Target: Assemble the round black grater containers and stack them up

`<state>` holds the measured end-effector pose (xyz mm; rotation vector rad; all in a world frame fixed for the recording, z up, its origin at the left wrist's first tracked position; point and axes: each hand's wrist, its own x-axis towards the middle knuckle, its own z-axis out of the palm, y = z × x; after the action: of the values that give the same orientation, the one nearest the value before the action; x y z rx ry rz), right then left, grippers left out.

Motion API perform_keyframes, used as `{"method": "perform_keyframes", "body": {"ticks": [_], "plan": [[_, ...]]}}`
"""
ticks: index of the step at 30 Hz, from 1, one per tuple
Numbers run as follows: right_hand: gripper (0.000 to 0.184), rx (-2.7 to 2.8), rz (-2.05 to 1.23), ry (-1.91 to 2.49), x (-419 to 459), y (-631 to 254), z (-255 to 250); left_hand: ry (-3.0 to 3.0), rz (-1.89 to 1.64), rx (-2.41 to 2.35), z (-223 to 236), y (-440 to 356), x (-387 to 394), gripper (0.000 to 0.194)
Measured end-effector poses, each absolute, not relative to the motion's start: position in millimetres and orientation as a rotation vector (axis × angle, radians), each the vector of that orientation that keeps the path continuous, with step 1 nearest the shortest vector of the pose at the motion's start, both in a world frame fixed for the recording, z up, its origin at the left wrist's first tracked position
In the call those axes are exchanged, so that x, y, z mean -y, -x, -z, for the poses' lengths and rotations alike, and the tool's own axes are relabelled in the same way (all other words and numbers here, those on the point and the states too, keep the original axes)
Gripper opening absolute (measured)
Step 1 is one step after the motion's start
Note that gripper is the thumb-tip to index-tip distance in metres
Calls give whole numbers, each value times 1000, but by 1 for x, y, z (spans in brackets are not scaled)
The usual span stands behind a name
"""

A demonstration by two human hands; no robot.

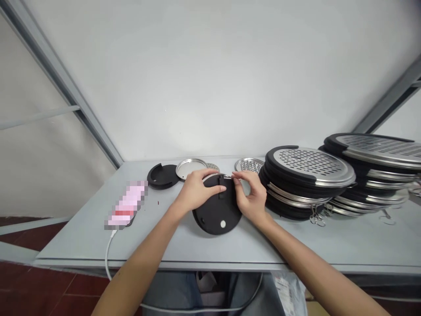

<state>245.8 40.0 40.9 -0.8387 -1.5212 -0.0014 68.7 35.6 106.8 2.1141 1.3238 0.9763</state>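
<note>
A round grater (217,210) is tilted up on the table's near half, its black back towards me. That back has a white dot low down, a small hole and a raised tab at the top, and a sliver of metal rim shows along the upper edge. My left hand (196,189) is closed on its upper left edge, the thumb lying across the back by the tab. My right hand (251,193) pinches the upper right edge with thumb and index finger, close to a small shiny metal bit. The grater's far face is hidden.
Behind my left hand lie a black round base (161,182) and a metal disc (189,166). A perforated grater plate (249,165) lies behind my right hand. Tall grater stacks (307,164) with wire hooks stand right. A phone (128,204) with a white cable (108,250) lies left.
</note>
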Motion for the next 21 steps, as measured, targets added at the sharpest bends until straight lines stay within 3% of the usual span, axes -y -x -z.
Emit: {"method": "perform_keyframes", "body": {"ticks": [6, 11, 17, 21], "plan": [[19, 1642, -173, 914, -48, -244, -35, -1900, -797, -1209, -54, -58, -59, 32], [17, 1739, -362, 991, -57, -243, -28, -2188, -862, -1228, -36, -61, -61, 32], [19, 1776, -448, 1062, -61, -241, -19, -2398, -1101, -1286, -40, -61, -54, 36], [19, 1765, -436, 1072, -61, -241, -20, -2243, -1402, -1243, -78, -66, -22, 14]]}}
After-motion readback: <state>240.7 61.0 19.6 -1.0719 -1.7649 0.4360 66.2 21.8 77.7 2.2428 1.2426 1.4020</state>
